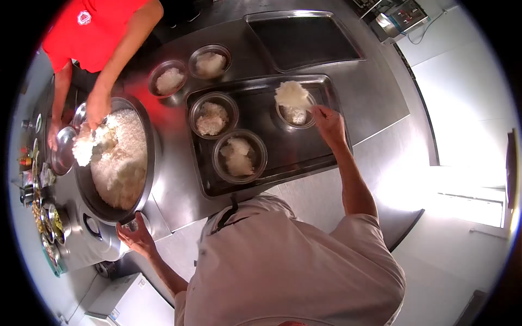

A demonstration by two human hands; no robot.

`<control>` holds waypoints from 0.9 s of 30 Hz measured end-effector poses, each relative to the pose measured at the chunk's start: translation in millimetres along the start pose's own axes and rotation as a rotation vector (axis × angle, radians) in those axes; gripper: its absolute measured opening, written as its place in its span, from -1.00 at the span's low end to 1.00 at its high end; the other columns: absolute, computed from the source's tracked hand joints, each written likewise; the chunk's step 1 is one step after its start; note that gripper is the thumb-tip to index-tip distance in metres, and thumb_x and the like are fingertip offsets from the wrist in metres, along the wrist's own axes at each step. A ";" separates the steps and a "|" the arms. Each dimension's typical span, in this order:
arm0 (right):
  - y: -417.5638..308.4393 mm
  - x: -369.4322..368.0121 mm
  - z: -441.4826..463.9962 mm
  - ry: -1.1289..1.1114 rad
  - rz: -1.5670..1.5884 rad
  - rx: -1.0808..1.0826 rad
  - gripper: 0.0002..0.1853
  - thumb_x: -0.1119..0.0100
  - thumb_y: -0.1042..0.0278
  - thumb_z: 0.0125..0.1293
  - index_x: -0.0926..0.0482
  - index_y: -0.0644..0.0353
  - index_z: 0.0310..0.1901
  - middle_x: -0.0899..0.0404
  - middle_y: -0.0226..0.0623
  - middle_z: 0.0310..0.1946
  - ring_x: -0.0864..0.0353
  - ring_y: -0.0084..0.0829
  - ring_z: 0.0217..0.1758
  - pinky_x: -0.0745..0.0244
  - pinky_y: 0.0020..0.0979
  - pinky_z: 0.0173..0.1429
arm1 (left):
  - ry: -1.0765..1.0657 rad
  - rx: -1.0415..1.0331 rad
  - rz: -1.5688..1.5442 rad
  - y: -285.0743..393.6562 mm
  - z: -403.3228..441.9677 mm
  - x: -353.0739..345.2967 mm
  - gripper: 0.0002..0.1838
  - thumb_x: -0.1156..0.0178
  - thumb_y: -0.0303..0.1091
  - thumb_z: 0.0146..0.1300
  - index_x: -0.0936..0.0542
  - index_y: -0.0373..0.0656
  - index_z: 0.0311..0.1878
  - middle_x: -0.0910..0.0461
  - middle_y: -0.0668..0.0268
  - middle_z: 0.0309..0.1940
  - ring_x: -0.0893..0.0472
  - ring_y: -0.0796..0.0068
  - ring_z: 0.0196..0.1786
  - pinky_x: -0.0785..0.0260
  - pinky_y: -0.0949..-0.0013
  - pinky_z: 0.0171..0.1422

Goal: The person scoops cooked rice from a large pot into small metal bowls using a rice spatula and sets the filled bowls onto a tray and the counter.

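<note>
My right hand (329,124) is closed on a serving utensil whose head is hidden under a flat clump of white rice (292,93). The clump is over a round metal bowl (308,123) that holds some rice, on the right of a dark baking tray (283,163). Two more bowls of rice, an upper one (235,111) and a lower one (263,157), stand at the tray's left. My left hand (138,239) has its thumb and fingers apart, beside a shiny round object below the large rice pot (151,179). Whether it touches that object is unclear.
Across the counter, a person in a red shirt (98,32) scoops rice from the pot, a metal bowl (63,151) in one hand. Two rice bowls (171,81) (211,64) stand behind the tray. Another metal tray (304,41) lies farther back. Food containers (58,224) line the left.
</note>
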State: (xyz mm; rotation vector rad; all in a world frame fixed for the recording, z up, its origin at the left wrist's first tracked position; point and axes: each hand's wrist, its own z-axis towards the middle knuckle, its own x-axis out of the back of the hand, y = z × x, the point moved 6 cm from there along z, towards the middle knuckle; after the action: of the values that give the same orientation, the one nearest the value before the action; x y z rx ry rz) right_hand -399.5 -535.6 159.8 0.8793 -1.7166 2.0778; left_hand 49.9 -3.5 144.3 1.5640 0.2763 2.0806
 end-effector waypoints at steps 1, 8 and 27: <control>-6.9 14.5 -2.9 0.165 -0.157 0.120 -0.74 -0.25 0.11 0.43 -0.78 0.10 -0.19 -0.69 -0.24 -0.53 -0.70 -0.22 -0.46 -0.48 -0.16 -0.37 | 0.001 -0.006 0.000 -2.3 0.8 0.2 -0.04 -0.51 0.18 0.14 -0.40 -0.39 0.36 -0.42 -0.13 0.30 -0.45 -0.11 0.35 -0.39 -0.08 0.42; 50.3 -36.0 -30.8 -0.075 -0.860 0.233 -0.58 0.05 0.22 0.57 -0.41 -0.22 0.41 -0.60 -0.18 -0.08 -0.72 -0.05 -0.12 -0.64 -0.02 -0.13 | -0.052 -0.012 0.084 15.6 -1.7 9.3 -0.01 -0.49 0.21 0.14 -0.38 -0.38 0.39 -0.39 -0.12 0.32 -0.48 -0.09 0.32 -0.41 -0.05 0.39; 44.4 -1.6 -41.3 0.084 -0.372 0.126 -0.62 -0.07 0.32 0.47 -0.56 0.02 0.29 -0.67 -0.04 -0.16 -0.71 0.02 -0.05 -0.60 -0.03 -0.02 | -0.019 -0.084 -0.016 -12.8 0.8 -4.0 -0.07 -0.39 0.22 0.27 -0.35 -0.37 0.42 -0.36 -0.19 0.30 -0.42 -0.15 0.34 -0.36 -0.08 0.44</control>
State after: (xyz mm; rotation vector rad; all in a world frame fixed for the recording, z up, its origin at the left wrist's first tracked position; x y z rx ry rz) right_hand -435.2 -506.2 120.5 1.0412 -1.2762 1.9531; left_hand 55.0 5.1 135.4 1.5268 0.1914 2.0375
